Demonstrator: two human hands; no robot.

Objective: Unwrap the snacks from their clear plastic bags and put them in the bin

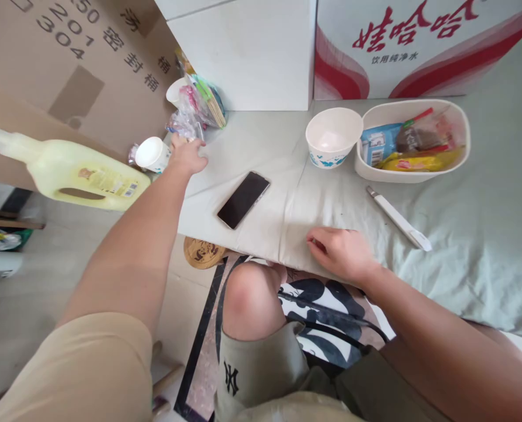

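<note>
My left hand (187, 155) reaches far out to the left edge of the cloth-covered surface (269, 146). It rests beside a white paper cup (152, 154) and a pile of plastic-wrapped packets (195, 105); its fingers are curled and hidden from me. My right hand (340, 253) lies near the front edge of the cloth with its fingers bent under, and I see nothing in it. A black phone (244, 199) lies face up between the two hands. Further back stands an empty white paper bowl (333, 138).
A white tub (461, 146) of snack packets sits right of the bowl. A white pen-like tool (399, 220) lies on the cloth. A yellow detergent jug (74, 173) sticks out at left. Cardboard boxes and a white box stand behind. My knee (247, 293) is below the edge.
</note>
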